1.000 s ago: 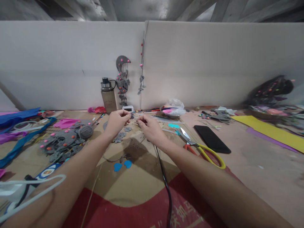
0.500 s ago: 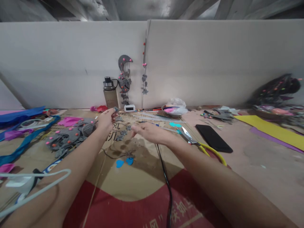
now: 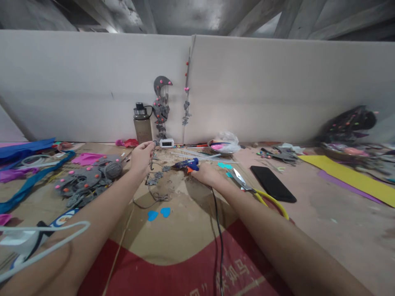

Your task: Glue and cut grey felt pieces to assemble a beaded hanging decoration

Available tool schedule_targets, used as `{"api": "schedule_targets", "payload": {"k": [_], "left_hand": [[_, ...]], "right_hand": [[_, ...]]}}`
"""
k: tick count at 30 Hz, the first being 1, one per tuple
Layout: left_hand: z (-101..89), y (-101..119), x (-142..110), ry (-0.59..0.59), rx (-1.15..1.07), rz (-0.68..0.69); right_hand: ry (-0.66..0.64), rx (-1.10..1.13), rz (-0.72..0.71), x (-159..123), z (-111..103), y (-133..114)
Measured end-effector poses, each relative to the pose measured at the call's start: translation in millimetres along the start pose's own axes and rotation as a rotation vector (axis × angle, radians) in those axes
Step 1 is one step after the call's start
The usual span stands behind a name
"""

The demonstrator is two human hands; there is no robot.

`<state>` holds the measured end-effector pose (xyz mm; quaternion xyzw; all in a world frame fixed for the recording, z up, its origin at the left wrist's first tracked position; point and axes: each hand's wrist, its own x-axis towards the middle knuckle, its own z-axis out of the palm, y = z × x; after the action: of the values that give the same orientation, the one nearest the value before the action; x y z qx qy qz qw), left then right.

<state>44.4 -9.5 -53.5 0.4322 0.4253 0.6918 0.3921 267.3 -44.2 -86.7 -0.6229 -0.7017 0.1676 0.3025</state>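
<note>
My left hand [image 3: 142, 157] is closed in a pinch on a small grey felt piece [image 3: 156, 143], mostly hidden by the fingers, with grey string below it. My right hand [image 3: 206, 173] is closed around the handle of a blue glue gun [image 3: 187, 164] with an orange trigger; its nozzle points left. Between the hands, small grey felt shapes [image 3: 155, 177] lie on the cardboard [image 3: 173, 242]. A loop of grey string [image 3: 154, 199] trails nearer to me, just behind two blue heart cutouts [image 3: 166, 212]. From the right hand a black cord [image 3: 219, 234] runs toward me.
Yellow-handled scissors [image 3: 243, 179] and a black phone [image 3: 273, 183] lie to the right. At left is a pile of grey felt with pink balls [image 3: 89, 176]. A bottle [image 3: 142, 125] and small white digital display [image 3: 167, 143] stand at the back, near a bowl [image 3: 224, 148].
My right hand has moved right, and the glue gun now shows in front of its fingers. My left hand has shifted slightly right, still pinching. The view has tilted a little upward.
</note>
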Motion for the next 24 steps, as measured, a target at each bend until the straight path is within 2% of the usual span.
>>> {"api": "schedule_targets", "payload": {"k": [3,6,8,16,19,24], "left_hand": [[1.0,-0.7,-1.8,-0.037,-0.031,-0.026],[1.6,-0.9,-3.1,-0.049,-0.068,-0.056],[2.4,-0.9,-4.0,-0.046,-0.089,-0.088],[9.4,-1.1,-8.7,-0.039,-0.129,-0.241],[10.6,0.5,-10.0,-0.035,-0.118,-0.288],[11.2,1.6,-10.0,-0.029,-0.11,-0.294]], "right_hand": [[0.027,0.093,0.074,4.5,0.6,-5.8],[0.198,0.264,0.061,6.7,0.8,-13.1],[0.254,0.357,0.017,5.5,-0.1,-18.5],[0.16,0.751,-0.236,-11.6,1.5,-41.2],[0.143,0.668,-0.284,-14.7,2.8,-42.1],[0.243,0.434,-0.388,-14.6,0.8,-40.8]]}}
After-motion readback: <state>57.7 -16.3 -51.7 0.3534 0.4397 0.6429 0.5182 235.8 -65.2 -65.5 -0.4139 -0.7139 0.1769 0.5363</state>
